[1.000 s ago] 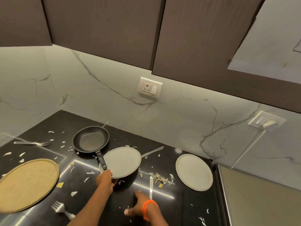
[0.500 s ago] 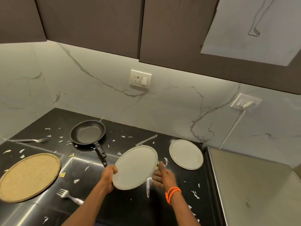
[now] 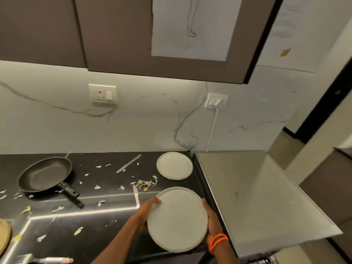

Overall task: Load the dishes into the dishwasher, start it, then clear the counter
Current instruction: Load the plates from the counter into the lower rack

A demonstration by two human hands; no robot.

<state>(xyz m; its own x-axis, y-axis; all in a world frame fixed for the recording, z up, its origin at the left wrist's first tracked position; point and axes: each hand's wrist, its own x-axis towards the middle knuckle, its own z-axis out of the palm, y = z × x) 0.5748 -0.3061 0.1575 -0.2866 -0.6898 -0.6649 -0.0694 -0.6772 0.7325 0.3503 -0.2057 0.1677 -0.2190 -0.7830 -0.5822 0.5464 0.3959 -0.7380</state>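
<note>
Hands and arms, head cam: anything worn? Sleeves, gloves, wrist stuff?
Both forearms are bare as far as the frame shows, with no sleeves in view. The left hand has no glove, ring, watch or band that I can see. The right hand is also ungloved; its wrist carries thin orange bands, looped around more than once. No other markings visible.

On the table (image 3: pixel 106 223), a frying pan (image 3: pixel 44 175) sits far left, its handle pointing near-right. A knife (image 3: pixel 129 163) lies far, right of the pan, and a second knife (image 3: pixel 136 196) lies nearer. A plate (image 3: pixel 174 165) rests far right, beside the dishwasher top (image 3: pixel 257 197). Nearer, the left hand (image 3: pixel 147 210) and right hand (image 3: pixel 211 218) hold another plate (image 3: pixel 177 219) between them. A fork (image 3: pixel 38 260) lies at the near left edge.
</note>
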